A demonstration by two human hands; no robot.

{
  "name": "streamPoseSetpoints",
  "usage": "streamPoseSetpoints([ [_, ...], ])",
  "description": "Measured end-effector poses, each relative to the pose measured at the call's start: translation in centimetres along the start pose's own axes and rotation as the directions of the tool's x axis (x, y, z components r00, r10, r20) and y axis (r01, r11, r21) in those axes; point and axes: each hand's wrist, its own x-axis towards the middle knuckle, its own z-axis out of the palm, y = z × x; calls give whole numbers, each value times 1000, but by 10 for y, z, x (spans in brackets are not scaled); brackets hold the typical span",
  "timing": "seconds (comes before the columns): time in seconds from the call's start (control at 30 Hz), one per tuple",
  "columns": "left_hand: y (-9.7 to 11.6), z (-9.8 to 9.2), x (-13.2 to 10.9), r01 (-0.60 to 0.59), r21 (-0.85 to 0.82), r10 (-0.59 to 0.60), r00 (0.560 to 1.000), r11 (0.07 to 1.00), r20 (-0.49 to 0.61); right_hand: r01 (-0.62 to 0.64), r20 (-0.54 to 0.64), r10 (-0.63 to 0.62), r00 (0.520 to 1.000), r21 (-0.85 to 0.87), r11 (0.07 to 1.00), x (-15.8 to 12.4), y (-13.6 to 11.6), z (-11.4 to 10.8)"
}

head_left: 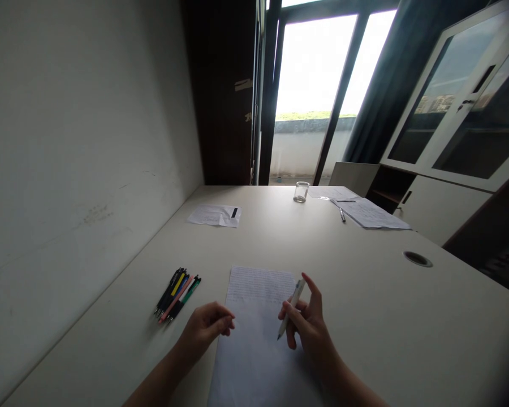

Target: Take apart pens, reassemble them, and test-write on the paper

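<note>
A white pen (292, 308) is in my right hand (307, 319), held between thumb and fingers with its tip pointing down to the left, over the paper. My index finger is raised near the pen's top end. The sheet of paper (254, 339) lies on the table, with lines of writing on its upper part. My left hand (207, 325) is at the paper's left edge, its fingers curled together; whether anything is between them is too small to tell. Left of that hand lies a bunch of several pens (177, 295) in different colours.
On the white table (275, 243) stand a clear glass (301, 192) at the far side, a small sheet (215, 215) at the back left, a paper stack (371, 213) and a pen (343, 215) at the back right. A round hole (418, 259) is at the right.
</note>
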Motion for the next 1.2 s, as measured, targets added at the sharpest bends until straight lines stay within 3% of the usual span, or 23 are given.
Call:
streamPoseSetpoints([
  [0.3, -3, 0, -1, 14, 2, -14, 1000, 1000, -6, -37, 16, 38, 999, -67, 997, 1, 3, -4],
  [0.97, -3, -1, -1, 1, 46, -1, 1000, 999, -9, -19, -24, 19, 1000, 9, 1000, 6, 11, -10],
  [1.1, 2, 1, 1, -64, 206, 70, 997, 976, -25, 11, -54, -9, 998, 34, 999, 10, 14, -10],
  [1.2, 8, 3, 1, -196, 412, 203, 979, 890, 27, -2, -47, 5, 999, 53, 999, 11, 19, -13],
])
